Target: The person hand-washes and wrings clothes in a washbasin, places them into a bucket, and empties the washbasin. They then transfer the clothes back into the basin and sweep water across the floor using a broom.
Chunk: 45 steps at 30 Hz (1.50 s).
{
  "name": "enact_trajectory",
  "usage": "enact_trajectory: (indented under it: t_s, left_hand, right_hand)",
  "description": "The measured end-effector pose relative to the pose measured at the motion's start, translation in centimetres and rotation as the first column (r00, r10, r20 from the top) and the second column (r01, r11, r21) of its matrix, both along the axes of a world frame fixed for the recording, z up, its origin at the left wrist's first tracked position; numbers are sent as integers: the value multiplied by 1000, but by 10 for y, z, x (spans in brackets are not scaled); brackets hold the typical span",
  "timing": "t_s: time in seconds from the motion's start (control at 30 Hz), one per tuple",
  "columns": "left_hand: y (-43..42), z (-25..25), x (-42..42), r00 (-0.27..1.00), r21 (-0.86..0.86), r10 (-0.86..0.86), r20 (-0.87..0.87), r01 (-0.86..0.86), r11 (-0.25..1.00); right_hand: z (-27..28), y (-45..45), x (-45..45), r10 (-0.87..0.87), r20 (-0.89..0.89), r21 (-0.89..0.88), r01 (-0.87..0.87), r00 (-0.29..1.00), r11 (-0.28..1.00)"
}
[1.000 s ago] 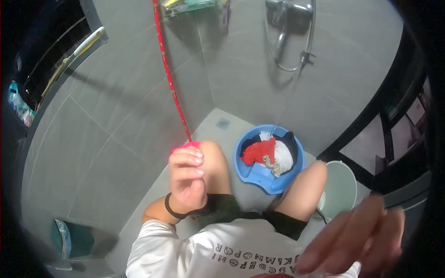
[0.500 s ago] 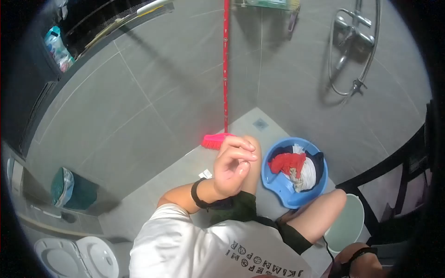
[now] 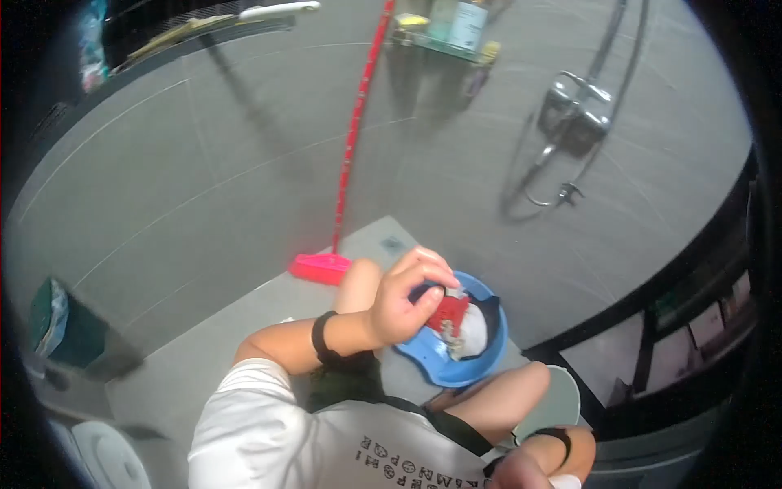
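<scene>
My left hand (image 3: 410, 295) is raised in front of the blue basin (image 3: 444, 376), its fingers loosely curved and apart from the thumb, with nothing in it. It covers part of the basin from my view. Inside the basin lie a red cloth (image 3: 447, 314), a white cloth (image 3: 473, 329) and some dark fabric. My right hand (image 3: 523, 473) is low at the bottom edge, close to my white shirt. Its fingers are hidden and blurred. A dark band circles each wrist.
Behind my right knee stands a pale green bucket (image 3: 562, 403). A red broom (image 3: 322, 268) leans in the corner. Chrome shower fittings (image 3: 574, 114) and a shelf with bottles (image 3: 456, 33) are on the wall. A green bin (image 3: 77, 330) and a toilet (image 3: 110, 460) are at left.
My view has swung to the right, so the room shifts left. My left hand now overlaps the basin. The right hand has come inward toward my shirt.
</scene>
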<state>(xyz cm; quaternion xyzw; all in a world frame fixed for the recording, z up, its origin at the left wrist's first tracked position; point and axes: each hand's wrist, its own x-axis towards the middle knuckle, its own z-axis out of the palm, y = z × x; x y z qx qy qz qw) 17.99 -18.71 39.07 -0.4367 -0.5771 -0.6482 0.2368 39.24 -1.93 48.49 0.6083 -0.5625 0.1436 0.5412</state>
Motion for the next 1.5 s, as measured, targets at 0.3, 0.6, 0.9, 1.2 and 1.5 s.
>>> enact_trajectory:
  t_s: [0.3, 0.6, 0.9, 1.2, 1.5]
  left_hand:
    - [95, 43, -72, 787, -59, -406, 464, 485, 873]
    - [221, -76, -162, 224, 5, -103, 969, 400, 917]
    - [280, -164, -220, -107, 265, -244, 964, 295, 918]
    - [368, -231, -231, 6, 587, -595, 804, -171, 791]
    - [390, -229, -228, 92, -149, 172, 981, -214, 965]
  right_hand:
    - [-7, 59, -131, -494, 622, 181, 503, 607, 845]
    - [-126, 172, -286, 858, 504, -467, 867, 100, 173]
    - [-236, 262, -344, 954, 290, -406, 912, 75, 51]
    - [-280, 262, -428, 999, 54, -510, 860, 9, 19]
    - [-353, 315, -442, 995, 102, -288, 957, 10, 20]
